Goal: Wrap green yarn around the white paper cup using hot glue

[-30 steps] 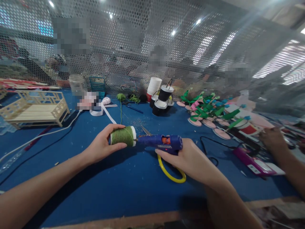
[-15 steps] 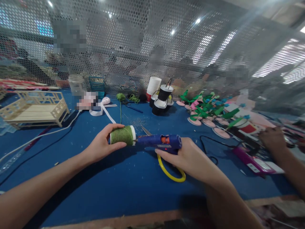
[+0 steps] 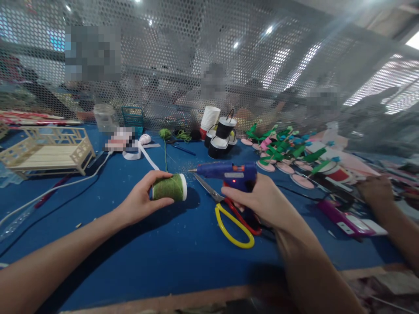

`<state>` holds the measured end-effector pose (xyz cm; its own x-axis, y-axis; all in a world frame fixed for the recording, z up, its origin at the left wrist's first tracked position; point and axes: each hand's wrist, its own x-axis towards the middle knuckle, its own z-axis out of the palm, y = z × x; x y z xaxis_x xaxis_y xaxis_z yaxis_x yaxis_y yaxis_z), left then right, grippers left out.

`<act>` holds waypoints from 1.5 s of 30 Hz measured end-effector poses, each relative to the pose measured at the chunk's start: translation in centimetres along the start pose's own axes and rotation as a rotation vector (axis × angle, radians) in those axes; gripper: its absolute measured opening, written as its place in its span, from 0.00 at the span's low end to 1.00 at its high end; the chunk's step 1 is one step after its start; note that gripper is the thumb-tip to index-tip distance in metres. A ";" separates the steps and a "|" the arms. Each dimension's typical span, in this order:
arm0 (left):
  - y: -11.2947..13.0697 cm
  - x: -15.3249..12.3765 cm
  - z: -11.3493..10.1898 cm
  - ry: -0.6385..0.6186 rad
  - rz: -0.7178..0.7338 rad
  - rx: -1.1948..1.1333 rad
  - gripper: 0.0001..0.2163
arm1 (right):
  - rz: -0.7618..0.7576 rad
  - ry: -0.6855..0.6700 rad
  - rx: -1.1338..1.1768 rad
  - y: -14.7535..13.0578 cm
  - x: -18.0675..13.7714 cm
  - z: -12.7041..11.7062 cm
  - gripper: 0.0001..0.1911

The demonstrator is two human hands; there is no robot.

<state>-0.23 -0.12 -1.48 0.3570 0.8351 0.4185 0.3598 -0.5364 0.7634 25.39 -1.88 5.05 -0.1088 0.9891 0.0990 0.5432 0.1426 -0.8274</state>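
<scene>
My left hand [image 3: 140, 201] grips a small cup wrapped in green yarn [image 3: 169, 187], held on its side just above the blue table [image 3: 157, 253]. A green yarn strand runs from it back to a yarn ball [image 3: 165, 132]. My right hand [image 3: 262, 201] holds a blue glue gun [image 3: 229, 172] upright, its nozzle pointing left and lifted clear of the cup. Scissors with yellow and red handles [image 3: 233, 218] lie on the table beneath the gun.
Black-and-white cups [image 3: 220, 135] and a white cup stack [image 3: 209, 117] stand at the back. Green and pink paper flowers [image 3: 284, 152] fill the right. A wooden miniature bed [image 3: 46, 150] sits left. Another person's hand [image 3: 376, 192] works near a purple tool [image 3: 343, 218]. Perforated screen behind.
My right hand has lifted the glue gun up and away from the cup's end, uncovering the scissors. The left hand and the cup have stayed in place.
</scene>
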 end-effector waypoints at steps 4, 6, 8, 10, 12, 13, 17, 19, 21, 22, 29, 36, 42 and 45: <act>-0.1 -0.1 0.1 0.001 0.023 0.036 0.19 | 0.004 0.056 0.157 1.3 2.1 -0.6 0.13; -0.1 -0.1 0.1 -0.003 0.054 0.062 0.19 | 0.056 0.038 0.128 1.7 3.4 -0.6 0.11; 0.0 -0.1 0.1 -0.009 0.078 0.084 0.18 | 0.132 0.026 0.063 2.0 4.6 -0.4 0.12; 0.1 -0.1 0.1 -0.015 0.085 0.106 0.18 | 0.187 0.034 0.014 2.4 5.7 -0.1 0.14; 0.2 -0.2 0.1 -0.016 0.085 0.124 0.18 | 0.224 0.040 -0.016 3.1 6.7 0.2 0.15; 0.3 -0.2 0.1 -0.014 0.086 0.128 0.18 | 0.245 0.043 -0.038 3.5 7.1 0.4 0.16; 0.5 -0.2 0.2 -0.022 0.095 0.143 0.18 | 0.316 0.053 -0.167 5.7 8.7 0.9 0.16; 0.6 -0.2 0.2 -0.031 0.093 0.155 0.18 | 0.340 0.051 -0.238 6.7 9.4 1.2 0.13; 0.6 -0.2 0.1 -0.031 0.091 0.162 0.18 | 0.349 0.050 -0.297 7.4 9.9 1.6 0.13; 0.6 -0.2 0.1 -0.030 0.092 0.162 0.18 | 0.343 0.054 -0.324 7.6 10.0 1.8 0.13; 0.4 -0.5 0.2 -0.046 0.112 0.156 0.18 | 0.016 0.157 -0.472 3.2 8.0 2.3 0.08; 0.4 -0.7 0.5 -0.083 0.188 0.197 0.18 | -0.529 -0.096 -0.338 -2.4 2.2 5.8 0.07; 0.1 -1.0 0.6 -0.069 0.248 0.287 0.18 | -0.433 -0.134 -0.343 -1.8 1.8 7.4 0.09; 0.2 -1.0 0.6 -0.065 0.254 0.300 0.19 | -0.448 -0.116 -0.256 -1.8 1.7 7.1 0.11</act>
<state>0.00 -1.14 -2.02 0.5172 0.6668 0.5365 0.4856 -0.7448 0.4576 18.29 -0.72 2.80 -0.4609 0.8207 0.3378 0.6068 0.5692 -0.5548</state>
